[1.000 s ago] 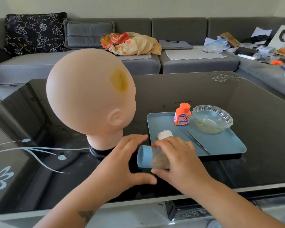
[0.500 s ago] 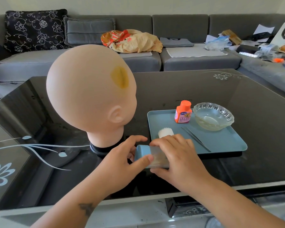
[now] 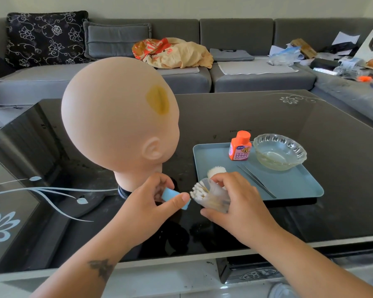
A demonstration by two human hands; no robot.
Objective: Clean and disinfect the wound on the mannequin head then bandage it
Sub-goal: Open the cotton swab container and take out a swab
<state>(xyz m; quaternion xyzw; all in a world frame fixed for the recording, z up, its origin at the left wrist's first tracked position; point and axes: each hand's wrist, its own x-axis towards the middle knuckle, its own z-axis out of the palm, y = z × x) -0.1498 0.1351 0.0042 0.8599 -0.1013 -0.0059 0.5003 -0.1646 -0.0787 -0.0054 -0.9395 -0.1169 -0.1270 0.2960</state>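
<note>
A bald mannequin head (image 3: pixel 116 117) stands on the black glass table, with a yellow-brown stained wound (image 3: pixel 158 99) on its upper right side. Just in front of its base, my right hand (image 3: pixel 235 203) grips a clear tube of cotton swabs (image 3: pixel 211 195) lying sideways, white tips showing at its open mouth. My left hand (image 3: pixel 151 203) pinches the tube's blue cap (image 3: pixel 172 196), a little apart from the mouth. On the blue tray (image 3: pixel 289 186) sit an orange disinfectant bottle (image 3: pixel 240 145), a glass bowl (image 3: pixel 279 151), thin tweezers (image 3: pixel 256 181) and a white roll (image 3: pixel 216 170).
The black glass table (image 3: pixel 267 117) reaches from the front edge to a grey sofa (image 3: pixel 246 78) behind. Cushions, a crumpled orange-tan bag (image 3: pixel 172 52) and scattered papers and packages lie on the sofa at the back and right.
My left hand has pulled the blue cap off the swab tube, leaving the white swab tips exposed. Both hands lifted slightly nearer the tray's corner.
</note>
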